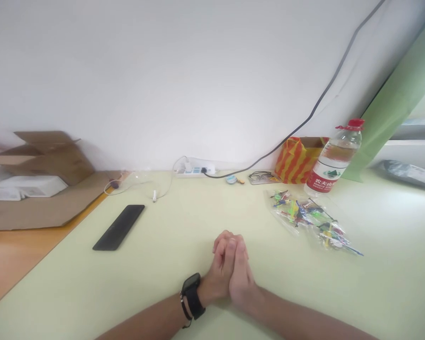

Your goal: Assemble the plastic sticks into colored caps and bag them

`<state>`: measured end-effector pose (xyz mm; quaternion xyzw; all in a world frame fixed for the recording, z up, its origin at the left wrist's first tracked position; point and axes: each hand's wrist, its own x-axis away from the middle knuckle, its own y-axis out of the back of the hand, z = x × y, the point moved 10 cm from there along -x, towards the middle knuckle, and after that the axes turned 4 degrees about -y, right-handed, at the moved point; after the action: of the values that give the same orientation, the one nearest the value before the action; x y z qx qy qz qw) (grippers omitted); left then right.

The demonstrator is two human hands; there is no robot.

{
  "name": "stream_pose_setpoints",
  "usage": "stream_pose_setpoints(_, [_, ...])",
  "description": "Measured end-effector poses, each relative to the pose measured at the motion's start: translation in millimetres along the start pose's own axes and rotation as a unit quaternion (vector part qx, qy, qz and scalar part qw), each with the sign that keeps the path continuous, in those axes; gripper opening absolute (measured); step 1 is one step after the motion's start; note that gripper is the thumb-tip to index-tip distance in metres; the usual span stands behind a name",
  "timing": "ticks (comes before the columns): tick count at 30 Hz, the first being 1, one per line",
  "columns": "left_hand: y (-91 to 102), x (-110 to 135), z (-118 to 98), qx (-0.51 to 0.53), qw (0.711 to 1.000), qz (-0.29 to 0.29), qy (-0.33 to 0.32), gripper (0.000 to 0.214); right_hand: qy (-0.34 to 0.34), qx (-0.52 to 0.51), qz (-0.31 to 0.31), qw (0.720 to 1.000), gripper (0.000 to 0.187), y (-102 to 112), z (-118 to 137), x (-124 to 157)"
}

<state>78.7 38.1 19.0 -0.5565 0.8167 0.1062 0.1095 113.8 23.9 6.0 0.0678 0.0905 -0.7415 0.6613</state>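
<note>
My left hand, with a black watch and a thin dark band at its wrist, is clasped against my right hand. The fingers of both are closed and wrapped together over the pale green tabletop. No object shows between the palms, though their inside is hidden. A black phone-like slab lies to the left of the hands. To the right, clear plastic bags of small colourful plastic pieces rest on the table.
A water bottle stands by a red-and-yellow bag at the back right. Along the wall lie a power strip, a white cable and glasses. An open cardboard box occupies the left side.
</note>
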Motion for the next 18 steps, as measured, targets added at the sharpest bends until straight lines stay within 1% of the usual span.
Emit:
stream_pose_setpoints(2, [-4.4,-1.2,1.0,0.072,0.997,0.011,0.026,0.061,0.011,0.039,0.014,0.999,0.058,-2.5,-1.8,6.1])
stream_pose_setpoints(4, [-6.7,-3.2,8.6,0.153,0.985,0.015,0.074,0.07,0.036,0.081,0.059,0.994,0.049,-7.0,1.2,7.8])
stream_pose_setpoints(6, [-3.7,-7.0,18.9,0.231,0.964,0.007,0.134,0.079,0.086,0.173,0.124,0.973,0.048,-15.1,8.3,5.7])
stream_pose_setpoints(8, [2.5,-13.5,25.6,0.299,0.934,0.01,0.196,0.083,0.115,0.268,0.171,0.941,0.049,-19.9,10.5,-3.2])
stream_pose_setpoints(9, [6.2,-18.8,24.3,0.326,0.92,0.022,0.217,0.084,0.127,0.294,0.183,0.929,0.05,-19.4,12.4,-10.7])
stream_pose_setpoints(10, [13.8,-26.6,20.0,0.344,0.912,0.026,0.223,0.084,0.142,0.307,0.18,0.924,0.055,-15.9,16.9,-20.5])
stream_pose_setpoints(11, [24.0,-36.9,12.7,0.347,0.913,0.027,0.214,0.081,0.174,0.305,0.161,0.922,0.059,-9.1,26.7,-31.5])
stream_pose_setpoints(12, [37.0,-49.5,3.1,0.342,0.92,0.019,0.189,0.075,0.206,0.299,0.141,0.921,0.057,-0.7,37.8,-43.4])
stream_pose_setpoints(13, [51.1,-63.0,-7.7,0.332,0.93,0.005,0.157,0.063,0.223,0.293,0.113,0.923,0.053,11.3,47.9,-57.7])
stream_pose_setpoints(14, [68.0,-77.1,-20.0,0.314,0.943,-0.022,0.112,0.05,0.225,0.281,0.068,0.93,0.047,28.9,57.9,-74.5])
stream_pose_setpoints(15, [86.3,-89.9,-31.6,0.289,0.953,-0.061,0.068,0.04,0.22,0.259,0.009,0.941,0.041,51.4,68.7,-91.8])
stream_pose_setpoints(16, [104.6,-100.6,-42.5,0.266,0.958,-0.108,0.025,0.037,0.194,0.234,-0.039,0.952,0.038,73.8,75.8,-109.7])
stream_pose_setpoints(17, [117.3,-110.0,-50.7,0.254,0.958,-0.134,0.0,0.042,0.16,0.209,-0.079,0.962,0.04,95.7,81.0,-126.9])
stream_pose_setpoints(18, [129.4,-118.0,-58.4,0.251,0.955,-0.16,-0.024,0.051,0.141,0.189,-0.139,0.962,0.043,119.8,89.5,-140.2])
